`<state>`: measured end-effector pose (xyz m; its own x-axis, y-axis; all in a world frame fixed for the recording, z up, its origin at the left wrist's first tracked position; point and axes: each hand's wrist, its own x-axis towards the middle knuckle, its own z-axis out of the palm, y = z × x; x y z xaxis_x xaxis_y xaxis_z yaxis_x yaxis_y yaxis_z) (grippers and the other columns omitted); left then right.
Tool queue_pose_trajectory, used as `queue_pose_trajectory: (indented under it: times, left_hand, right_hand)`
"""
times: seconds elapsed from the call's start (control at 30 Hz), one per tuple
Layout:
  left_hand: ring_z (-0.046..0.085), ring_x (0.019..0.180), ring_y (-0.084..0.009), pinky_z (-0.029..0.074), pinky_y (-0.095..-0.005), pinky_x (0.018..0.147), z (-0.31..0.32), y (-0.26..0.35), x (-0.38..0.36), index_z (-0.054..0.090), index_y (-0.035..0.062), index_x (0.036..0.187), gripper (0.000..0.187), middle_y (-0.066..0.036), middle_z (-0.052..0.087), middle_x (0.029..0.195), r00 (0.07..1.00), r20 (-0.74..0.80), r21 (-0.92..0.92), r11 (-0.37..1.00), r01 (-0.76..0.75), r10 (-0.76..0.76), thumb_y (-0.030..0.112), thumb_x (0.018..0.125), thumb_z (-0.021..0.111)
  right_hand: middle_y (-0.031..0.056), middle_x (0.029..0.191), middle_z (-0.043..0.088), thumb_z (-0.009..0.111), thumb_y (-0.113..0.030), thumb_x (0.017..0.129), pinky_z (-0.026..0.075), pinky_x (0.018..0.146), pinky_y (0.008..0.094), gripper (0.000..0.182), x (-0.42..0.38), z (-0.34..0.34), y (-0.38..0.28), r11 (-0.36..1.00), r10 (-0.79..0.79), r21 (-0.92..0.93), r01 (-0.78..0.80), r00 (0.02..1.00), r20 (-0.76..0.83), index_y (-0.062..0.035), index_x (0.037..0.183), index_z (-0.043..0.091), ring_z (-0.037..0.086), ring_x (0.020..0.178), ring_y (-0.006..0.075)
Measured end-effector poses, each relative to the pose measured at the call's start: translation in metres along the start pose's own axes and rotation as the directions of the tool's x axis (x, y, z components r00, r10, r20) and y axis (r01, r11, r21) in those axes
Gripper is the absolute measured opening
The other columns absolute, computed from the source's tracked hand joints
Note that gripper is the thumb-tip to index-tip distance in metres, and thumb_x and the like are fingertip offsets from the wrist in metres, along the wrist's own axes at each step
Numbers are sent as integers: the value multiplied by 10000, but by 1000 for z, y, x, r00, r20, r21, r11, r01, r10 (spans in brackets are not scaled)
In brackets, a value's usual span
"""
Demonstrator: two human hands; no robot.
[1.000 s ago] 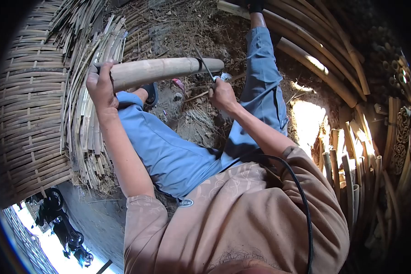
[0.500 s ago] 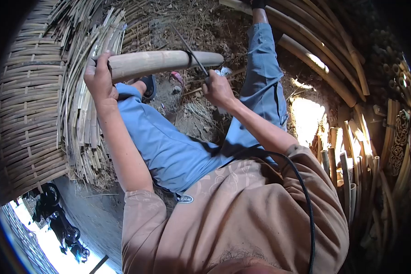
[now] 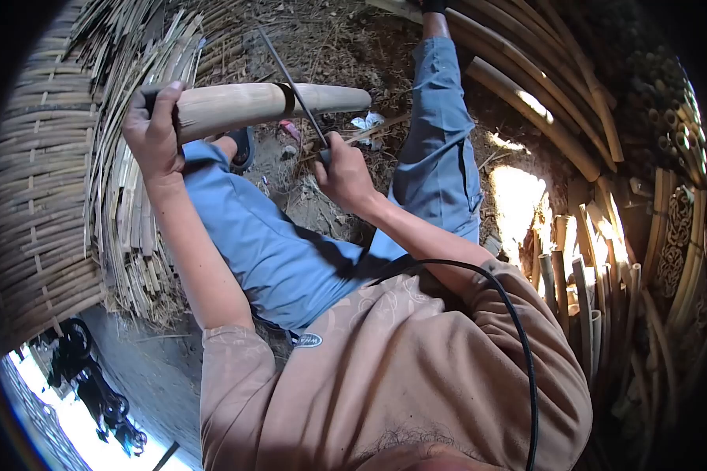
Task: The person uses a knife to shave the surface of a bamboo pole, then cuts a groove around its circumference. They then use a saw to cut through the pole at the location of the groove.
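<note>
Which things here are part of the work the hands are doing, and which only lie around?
In use:
- bamboo piece, gripped by left hand
- blade, held across it by right hand

Lying about:
- woven basket
- bamboo strips
- bamboo poles
- sandal

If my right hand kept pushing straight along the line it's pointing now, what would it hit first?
Most likely the bamboo pole: the right hand aims up and left along its thin blade, which already crosses the pole. Depth is hard to judge here.

A small oval patch (image 3: 308,340) on the trousers' waistband, lettering unreadable
</note>
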<state>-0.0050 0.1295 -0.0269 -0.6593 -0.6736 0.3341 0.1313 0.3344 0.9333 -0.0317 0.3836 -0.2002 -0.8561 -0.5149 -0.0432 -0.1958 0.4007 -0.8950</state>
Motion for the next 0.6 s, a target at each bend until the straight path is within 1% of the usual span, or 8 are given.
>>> queue_pose_trajectory:
  times: [0.03, 0.07, 0.1, 0.2, 0.3, 0.33, 0.43, 0.6]
  left_hand:
    - [591, 756, -91, 468, -241, 745, -3, 2, -1, 693, 30, 867, 107, -19, 692, 838, 995, 72, 18, 997, -70, 68, 107, 866, 766]
    - [590, 756, -91, 468, -241, 747, -5, 3, -1, 693, 31, 869, 105, -20, 692, 838, 991, 104, 3, 996, -86, 85, 109, 867, 763]
    - [590, 756, -91, 469, -242, 749, -5, 2, -1, 693, 32, 871, 104, -21, 692, 838, 985, 140, -18, 995, -103, 104, 112, 868, 760]
    - [591, 762, -91, 469, -246, 755, -10, -5, 6, 693, 26, 876, 102, -26, 692, 840, 998, 67, 20, 1000, -19, 18, 109, 870, 750]
    - [596, 773, -93, 471, -250, 761, -15, -10, 9, 689, 24, 877, 102, -34, 694, 846, 999, 43, 1, 1000, 31, -31, 110, 871, 745]
    - [586, 757, -94, 470, -254, 750, -9, -5, 5, 683, 26, 869, 105, -33, 689, 836, 999, 39, 10, 1000, 8, -8, 110, 869, 747]
    - [583, 755, -96, 470, -256, 751, -7, -2, 2, 679, 29, 867, 109, -30, 686, 834, 999, 45, -3, 1000, 0, 1, 113, 870, 748]
    - [584, 748, -98, 472, -257, 738, -12, -9, 3, 678, 41, 875, 108, -19, 674, 827, 1000, 29, -2, 1000, -10, 10, 119, 869, 752]
  right_hand:
    - [300, 853, 667, 672, -150, 881, 505, 752, 574, 271, -2, -2, -2, 999, -48, 10, 48, 999, 20, 1, 1042, 515, 654, 849, 508]
    - [248, 785, 655, 694, -72, 838, 510, 687, 533, 292, -2, -1, 9, 999, -32, -18, 32, 999, -21, -15, 1073, 531, 658, 750, 476]
    - [253, 796, 656, 717, -81, 828, 513, 698, 534, 326, 4, 1, 29, 999, 47, 4, -47, 998, 32, -23, 1091, 533, 661, 783, 477]
    - [256, 795, 655, 696, -95, 853, 507, 704, 533, 268, 21, -2, 46, 995, 8, -98, -12, 999, -42, 1, 1043, 534, 650, 792, 483]
    - [263, 799, 653, 690, -108, 861, 510, 712, 534, 267, 21, -6, 20, 996, -34, -81, 31, 999, -32, 19, 1038, 537, 645, 786, 489]
    - [303, 809, 649, 673, -98, 855, 511, 735, 560, 245, 12, -15, -4, 1000, -20, 10, 21, 1000, -16, 33, 991, 517, 647, 821, 509]
    - [295, 769, 644, 662, -112, 851, 496, 707, 584, 241, -8, -12, -9, 990, -140, 20, 140, 990, 22, 8, 1000, 516, 645, 785, 511]
    - [280, 858, 688, 650, -169, 882, 541, 793, 546, 286, 28, 0, 80, 969, 148, -199, -148, 989, -16, 32, 1061, 551, 675, 865, 489]
